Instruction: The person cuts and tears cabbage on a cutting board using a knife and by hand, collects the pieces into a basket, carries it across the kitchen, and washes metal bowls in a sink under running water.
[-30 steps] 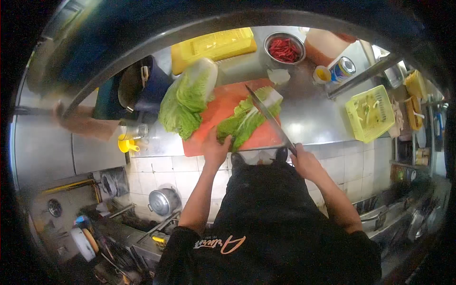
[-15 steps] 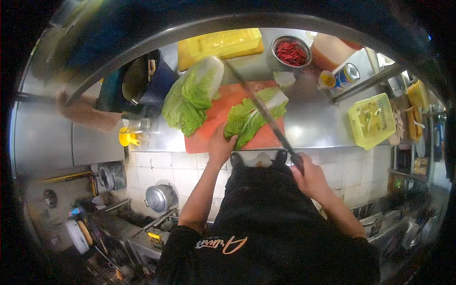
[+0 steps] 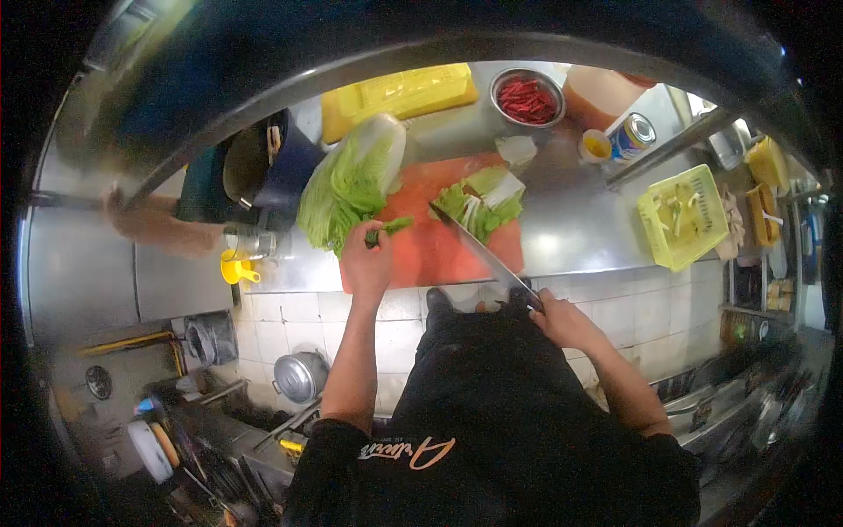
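My right hand (image 3: 565, 321) grips the handle of a long kitchen knife (image 3: 488, 256). The blade points up and left across the orange-red cutting board (image 3: 426, 259), its tip at the edge of the cut napa cabbage leaves (image 3: 492, 204). At the board's left side, my left hand (image 3: 365, 261) is closed around a small green piece of cabbage leaf (image 3: 398, 225). Just beyond that hand lies a big napa cabbage (image 3: 351, 184), partly over the board, its white base pointing away from me.
A steel bowl of red chillies (image 3: 528, 98) and a yellow basket (image 3: 404, 92) stand at the back. To the right are a can (image 3: 632, 137), a small yellow cup (image 3: 595, 146) and another yellow basket (image 3: 683, 218). A yellow scoop (image 3: 237, 266) lies left. A metal bar (image 3: 492, 46) crosses overhead.
My left hand has moved left off the cut leaves, carrying a torn or cut leaf piece. The knife's tip has come down and nearer to me, to the leaves.
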Motion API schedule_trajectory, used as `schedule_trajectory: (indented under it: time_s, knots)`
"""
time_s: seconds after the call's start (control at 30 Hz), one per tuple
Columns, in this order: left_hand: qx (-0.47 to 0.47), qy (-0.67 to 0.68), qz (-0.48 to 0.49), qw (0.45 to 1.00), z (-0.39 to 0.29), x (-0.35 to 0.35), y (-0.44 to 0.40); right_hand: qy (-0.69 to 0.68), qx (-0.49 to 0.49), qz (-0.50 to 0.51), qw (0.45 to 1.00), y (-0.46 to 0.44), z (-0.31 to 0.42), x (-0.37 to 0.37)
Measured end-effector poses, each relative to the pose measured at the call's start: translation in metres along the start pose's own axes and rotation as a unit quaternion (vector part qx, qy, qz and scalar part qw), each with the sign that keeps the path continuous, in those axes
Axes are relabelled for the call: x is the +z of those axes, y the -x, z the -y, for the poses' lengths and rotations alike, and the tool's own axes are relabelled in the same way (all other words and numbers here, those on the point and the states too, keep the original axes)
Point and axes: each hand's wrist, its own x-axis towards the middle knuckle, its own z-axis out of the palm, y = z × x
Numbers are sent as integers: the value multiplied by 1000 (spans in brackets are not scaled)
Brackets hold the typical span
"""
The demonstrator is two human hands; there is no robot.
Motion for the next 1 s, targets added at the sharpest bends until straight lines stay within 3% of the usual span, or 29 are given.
schedule_trajectory:
  time_s: [0.03, 0.13, 0.2, 0.27, 0.33, 0.4, 0.47, 0.57, 0.63, 0.7, 0.77, 0.83, 0.9, 0.93, 1.0]
  knots:
    - [35, -10, 7, 999, -2, 4, -3, -13, -11, 3, 1000, 0, -2, -3]
    - [109, -40, 45, 992, -4, 22, -10, -139, 103, 93, 980, 15, 30, -45]
    - [116, -56, 94, 987, -14, 45, -9, -178, 51, -38, 982, 20, 5, -27]
    - [216, -249, 106, 938, 8, 95, -1, -184, 44, -125, 974, 23, -14, -25]
    - [158, -275, 187, 930, -46, 105, 4, -163, 84, -172, 968, 24, -22, -31]
    - [161, -295, 238, 911, -70, 116, 2, -155, 84, -182, 967, 20, -24, -36]
    - [221, -310, 256, 888, -73, 130, -2, -146, 94, -172, 970, 7, -35, -34]
    - [198, -278, 315, 885, -49, 158, -11, -194, 140, -199, 950, -3, -53, -22]
    - [217, -215, 325, 895, -70, 137, -25, -164, 121, -234, 951, 4, -68, -16]
    - [173, -158, 325, 916, -96, 110, -36, -124, 96, -265, 951, 14, -77, -12]
    - [65, -103, 315, 941, -114, 90, -45, -74, 68, -292, 951, 26, -79, -11]
    - [116, -59, 127, 983, -38, 152, -84, -102, 51, -291, 950, 27, -83, -10]
    - [159, -13, 61, 985, -33, 152, -129, -105, 41, -299, 948, 23, -92, -2]
    - [180, 12, 90, 980, -60, 122, -152, -106, 40, -295, 949, 24, -90, -3]
    - [280, -16, -73, 957, -85, 113, -194, -108, 38, -290, 950, 22, -82, -8]
